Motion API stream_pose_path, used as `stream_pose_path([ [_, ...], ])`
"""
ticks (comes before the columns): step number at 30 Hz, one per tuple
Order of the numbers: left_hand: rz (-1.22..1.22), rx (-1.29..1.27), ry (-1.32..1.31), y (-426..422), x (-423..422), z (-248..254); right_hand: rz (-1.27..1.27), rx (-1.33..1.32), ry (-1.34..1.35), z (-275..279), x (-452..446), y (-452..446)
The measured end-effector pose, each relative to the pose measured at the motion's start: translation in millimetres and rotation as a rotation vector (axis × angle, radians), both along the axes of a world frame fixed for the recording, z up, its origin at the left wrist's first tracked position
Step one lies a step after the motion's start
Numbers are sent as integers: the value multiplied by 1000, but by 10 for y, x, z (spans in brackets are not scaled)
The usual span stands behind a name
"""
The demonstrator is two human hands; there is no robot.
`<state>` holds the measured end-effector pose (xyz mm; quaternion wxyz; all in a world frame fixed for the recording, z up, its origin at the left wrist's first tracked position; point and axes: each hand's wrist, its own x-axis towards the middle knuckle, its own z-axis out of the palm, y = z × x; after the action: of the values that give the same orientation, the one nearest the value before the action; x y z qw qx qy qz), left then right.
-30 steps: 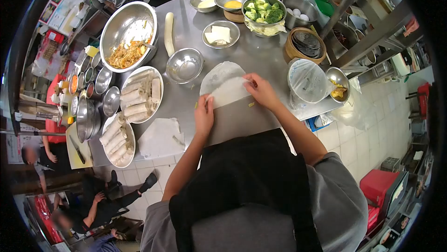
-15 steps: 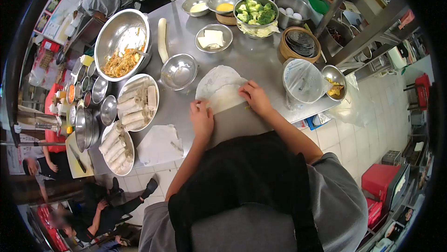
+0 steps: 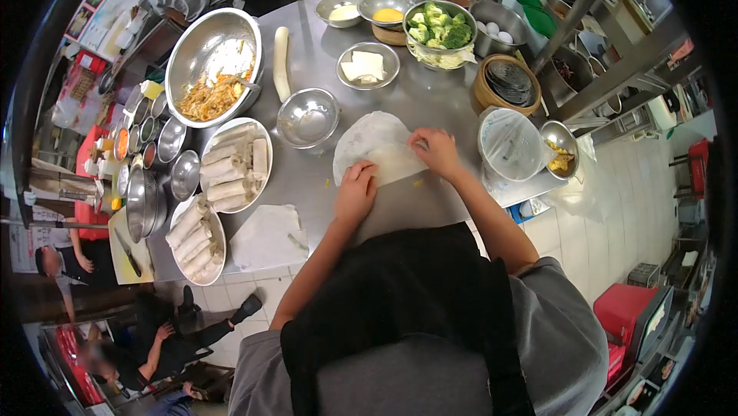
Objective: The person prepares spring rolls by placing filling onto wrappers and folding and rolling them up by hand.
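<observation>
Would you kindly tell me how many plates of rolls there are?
2: one plate beside the big bowl, the other plate at the table's near edge. No others show.

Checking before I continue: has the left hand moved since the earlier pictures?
Yes. Against the tub, the left hand has moved right, closer to it and to the right hand.

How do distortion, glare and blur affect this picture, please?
Head view: black corners and curved surroundings suggest wide-angle distortion; head view: bright glints inside the large mixing bowl; head view: left hand and right hand fairly sharp, seated person's head blurred.
</observation>
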<state>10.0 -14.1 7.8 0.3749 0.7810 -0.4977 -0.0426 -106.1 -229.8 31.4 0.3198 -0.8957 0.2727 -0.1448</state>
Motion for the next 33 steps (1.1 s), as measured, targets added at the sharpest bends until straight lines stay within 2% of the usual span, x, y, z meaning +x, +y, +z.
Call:
stream_pose_path([
  [3, -1, -47, 86, 35, 45, 22, 83, -5, -218, 216, 393, -30],
  [6, 47, -114, 161, 111, 112, 179, 204, -156, -439, 724, 991, 100],
  [9, 123, -185, 157, 256, 144, 298, 387, -183, -569, 1141, 1679, 326],
  [13, 228, -174, 168, 547, 144, 408, 493, -224, -369, 1350, 2707, 738],
  [15, 288, -176, 190, 692, 115, 415, 451, -145, -254, 1261, 3211, 990],
  [18, 339, -189, 221, 889, 84, 437, 445, -240, -34, 1015, 3860, 1155],
  [21, 365, -203, 265, 1072, 90, 394, 464, -292, 150, 991, 4118, 1274],
  [25, 423, -192, 428, 1204, 116, 339, 514, -509, 120, 951, 4369, 1127],
  [26, 410, -192, 415, 1227, 139, 326, 424, -467, -3, 925, 4444, 1056],
  [29, 375, -197, 380, 1276, 212, 291, 606, -388, 223, 1647, 4342, 889],
  [30, 369, -205, 374, 1279, 232, 280, 616, -437, 137, 1634, 4410, 888],
  [33, 338, -195, 387, 1298, 293, 270, 710, -437, 243, 1555, 4474, 1019],
])
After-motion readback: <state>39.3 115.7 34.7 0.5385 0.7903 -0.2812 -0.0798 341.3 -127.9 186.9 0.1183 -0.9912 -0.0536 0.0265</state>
